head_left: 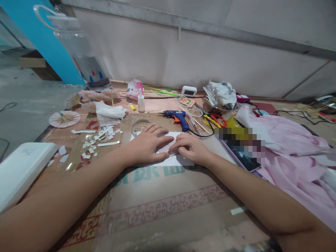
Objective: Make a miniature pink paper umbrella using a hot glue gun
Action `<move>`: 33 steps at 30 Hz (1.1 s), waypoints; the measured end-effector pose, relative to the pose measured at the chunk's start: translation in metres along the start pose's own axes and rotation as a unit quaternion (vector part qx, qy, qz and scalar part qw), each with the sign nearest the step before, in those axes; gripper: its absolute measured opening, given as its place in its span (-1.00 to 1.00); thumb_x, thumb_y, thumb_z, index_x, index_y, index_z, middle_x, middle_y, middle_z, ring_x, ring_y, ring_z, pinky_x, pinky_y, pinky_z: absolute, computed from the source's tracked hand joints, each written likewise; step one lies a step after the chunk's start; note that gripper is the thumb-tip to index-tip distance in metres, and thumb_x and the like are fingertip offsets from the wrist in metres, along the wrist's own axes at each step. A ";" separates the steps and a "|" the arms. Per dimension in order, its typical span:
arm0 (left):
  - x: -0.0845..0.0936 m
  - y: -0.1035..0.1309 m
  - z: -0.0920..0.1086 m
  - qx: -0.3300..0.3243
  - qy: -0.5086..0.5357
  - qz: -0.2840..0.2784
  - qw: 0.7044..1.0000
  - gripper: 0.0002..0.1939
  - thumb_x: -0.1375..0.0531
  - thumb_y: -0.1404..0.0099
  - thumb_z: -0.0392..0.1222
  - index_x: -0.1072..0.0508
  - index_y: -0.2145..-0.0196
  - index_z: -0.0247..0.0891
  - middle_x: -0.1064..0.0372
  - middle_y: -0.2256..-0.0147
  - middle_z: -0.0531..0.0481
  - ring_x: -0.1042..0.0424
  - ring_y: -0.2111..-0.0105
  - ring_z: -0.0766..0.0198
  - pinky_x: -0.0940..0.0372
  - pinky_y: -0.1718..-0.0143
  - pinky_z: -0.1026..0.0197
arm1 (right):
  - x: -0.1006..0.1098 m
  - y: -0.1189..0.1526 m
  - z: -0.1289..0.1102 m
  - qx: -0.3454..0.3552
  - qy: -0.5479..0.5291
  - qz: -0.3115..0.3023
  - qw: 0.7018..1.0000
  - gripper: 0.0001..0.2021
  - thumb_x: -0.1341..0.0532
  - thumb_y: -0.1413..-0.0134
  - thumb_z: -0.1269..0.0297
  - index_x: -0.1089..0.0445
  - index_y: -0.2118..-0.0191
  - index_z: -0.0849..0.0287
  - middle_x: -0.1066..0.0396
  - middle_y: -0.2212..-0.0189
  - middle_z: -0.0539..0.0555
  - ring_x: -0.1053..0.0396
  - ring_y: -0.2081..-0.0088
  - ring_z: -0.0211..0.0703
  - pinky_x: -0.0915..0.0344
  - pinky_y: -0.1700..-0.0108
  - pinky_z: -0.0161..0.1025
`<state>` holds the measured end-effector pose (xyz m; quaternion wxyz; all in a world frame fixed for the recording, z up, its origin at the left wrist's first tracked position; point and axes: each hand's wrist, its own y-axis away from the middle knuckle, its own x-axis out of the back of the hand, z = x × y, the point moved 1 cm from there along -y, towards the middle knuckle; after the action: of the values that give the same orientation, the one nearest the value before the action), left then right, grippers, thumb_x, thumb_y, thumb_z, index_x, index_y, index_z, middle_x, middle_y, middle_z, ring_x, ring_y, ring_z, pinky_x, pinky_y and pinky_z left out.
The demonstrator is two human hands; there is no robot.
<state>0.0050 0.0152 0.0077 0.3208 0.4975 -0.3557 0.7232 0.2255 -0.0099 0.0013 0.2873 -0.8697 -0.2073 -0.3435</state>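
We note the left hand (148, 148) laid flat, fingers spread, on a white sheet (179, 161); right hand (191, 147) half-curled over it, grip unclear to us; blue glue gun (180, 118) beyond.

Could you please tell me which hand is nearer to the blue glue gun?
Right. The right hand is just this side of the glue gun; the left hand is farther off, leftward.

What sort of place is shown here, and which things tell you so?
Probably a handicraft workspace: a blue glue gun and small white scraps lie near the white paper being handled.
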 end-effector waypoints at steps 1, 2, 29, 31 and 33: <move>-0.001 0.000 0.000 0.002 -0.001 0.001 1.000 -0.48 -0.17 -0.35 0.15 -0.41 -0.18 -0.11 -0.30 -0.21 -0.19 -0.23 -0.22 -0.15 -0.08 -0.27 -0.23 | 0.002 0.000 0.001 -0.008 -0.012 0.026 1.000 -0.66 -0.09 -0.04 0.55 -0.63 0.33 0.12 -0.47 0.45 0.03 -0.41 0.33 -0.19 -0.30 0.21 -0.22; -0.001 0.001 -0.001 0.004 -0.002 0.003 1.000 -0.44 -0.18 -0.35 0.16 -0.38 -0.21 -0.13 -0.30 -0.22 -0.20 -0.22 -0.23 -0.14 -0.07 -0.28 -0.23 | 0.003 0.001 0.001 -0.021 -0.022 0.058 0.998 -0.66 -0.08 -0.06 0.54 -0.62 0.32 0.13 -0.46 0.44 0.03 -0.41 0.33 -0.19 -0.30 0.23 -0.23; 0.005 0.004 -0.005 0.027 -0.025 0.040 0.999 -0.76 -0.15 -0.35 -0.01 -0.42 0.16 -0.22 -0.40 -0.01 -0.16 -0.32 -0.12 -0.03 0.00 -0.35 -0.23 | 0.025 -0.007 0.002 -0.113 0.156 -0.091 0.977 -0.90 -0.27 -0.19 0.48 -0.51 0.30 0.16 -0.50 0.30 0.08 -0.40 0.22 -0.13 -0.22 0.18 -0.22; 0.005 0.004 -0.003 0.036 -0.014 0.043 0.998 -0.70 -0.18 -0.33 0.09 -0.40 0.20 -0.21 -0.41 0.03 -0.14 -0.34 -0.10 -0.03 0.00 -0.35 -0.24 | 0.028 -0.008 0.003 -0.116 0.173 -0.048 0.977 -0.91 -0.26 -0.19 0.47 -0.51 0.27 0.16 -0.51 0.30 0.09 -0.40 0.24 -0.12 -0.21 0.18 -0.21; 0.005 0.004 -0.002 0.042 -0.006 0.043 0.998 -0.62 -0.21 -0.30 0.18 -0.39 0.20 -0.20 -0.41 0.05 -0.13 -0.34 -0.08 -0.03 0.01 -0.35 -0.25 | 0.034 -0.009 0.004 -0.130 0.170 -0.015 0.977 -0.93 -0.24 -0.21 0.43 -0.48 0.24 0.16 -0.50 0.32 0.08 -0.38 0.28 -0.13 -0.21 0.22 -0.21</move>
<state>-0.0006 0.0149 0.0113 0.2656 0.4992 -0.3481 0.7477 0.2451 0.0044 0.0263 0.1979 -0.8252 -0.1221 -0.5148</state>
